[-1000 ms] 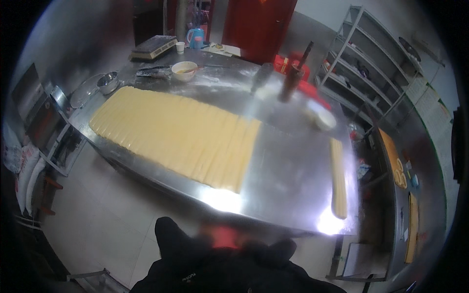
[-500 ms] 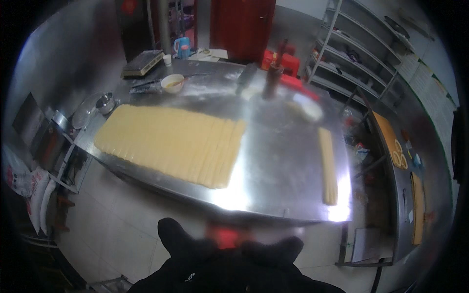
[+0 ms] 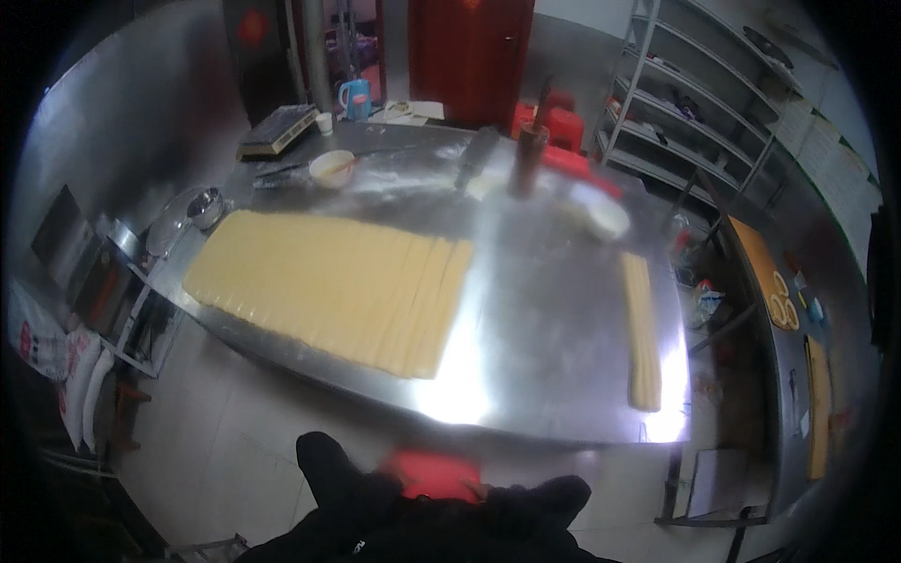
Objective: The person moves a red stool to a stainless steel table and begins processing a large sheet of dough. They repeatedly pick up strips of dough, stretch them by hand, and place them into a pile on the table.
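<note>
Low in the view, my left hand (image 3: 389, 477) and my right hand (image 3: 474, 488) are at either side of a red plastic object (image 3: 434, 467), perhaps a stool. Their fingers are small, dark and partly hidden, so their grip is unclear. Beyond them, on the steel table (image 3: 554, 338), lies a broad yellow sheet of dough (image 3: 319, 281), cut into parallel strips. A narrow stack of dough strips (image 3: 641, 328) lies apart near the right edge.
Along the back stand a bowl (image 3: 330, 167), steel bowl (image 3: 205, 208), wooden cylinder (image 3: 528, 159), blue kettle (image 3: 356, 98) and white round item (image 3: 605, 218). A shelf rack (image 3: 685, 103) is behind. A side bench (image 3: 798, 394) holds dough rings (image 3: 781, 305). Sacks (image 3: 84, 375) lean left.
The whole view has shifted a little as my head moved. The red object and my hands now show more clearly at the lower edge. The dough appears unchanged.
</note>
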`<state>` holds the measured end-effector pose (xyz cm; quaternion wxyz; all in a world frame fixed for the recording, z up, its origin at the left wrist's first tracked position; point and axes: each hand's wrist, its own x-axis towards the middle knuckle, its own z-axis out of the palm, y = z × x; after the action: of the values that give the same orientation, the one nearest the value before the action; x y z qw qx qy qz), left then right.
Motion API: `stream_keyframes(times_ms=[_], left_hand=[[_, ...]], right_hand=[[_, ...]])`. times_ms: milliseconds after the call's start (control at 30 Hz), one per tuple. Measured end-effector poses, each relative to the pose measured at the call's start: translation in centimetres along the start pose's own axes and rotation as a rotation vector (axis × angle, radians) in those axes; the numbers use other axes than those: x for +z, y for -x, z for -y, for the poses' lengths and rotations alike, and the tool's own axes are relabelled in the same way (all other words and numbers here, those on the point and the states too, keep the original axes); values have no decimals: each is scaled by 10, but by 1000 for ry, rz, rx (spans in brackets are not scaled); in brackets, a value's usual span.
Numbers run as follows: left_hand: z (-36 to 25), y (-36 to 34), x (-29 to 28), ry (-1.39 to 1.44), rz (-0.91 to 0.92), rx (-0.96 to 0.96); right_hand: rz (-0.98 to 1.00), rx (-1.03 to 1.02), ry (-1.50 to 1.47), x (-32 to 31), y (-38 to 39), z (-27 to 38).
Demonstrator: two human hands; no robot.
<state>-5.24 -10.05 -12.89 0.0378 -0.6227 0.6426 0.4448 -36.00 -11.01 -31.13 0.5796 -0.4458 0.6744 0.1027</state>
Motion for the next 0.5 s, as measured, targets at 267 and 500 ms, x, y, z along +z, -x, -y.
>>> stream_keyframes(times_ms=[267,500], left_hand=[[-29,10,-13,71,67,67],[-62,0,-16,132,179,111]], right_hand=[[-61,-213,355,-24,49,39],[15,-414,554,-49,90,70]])
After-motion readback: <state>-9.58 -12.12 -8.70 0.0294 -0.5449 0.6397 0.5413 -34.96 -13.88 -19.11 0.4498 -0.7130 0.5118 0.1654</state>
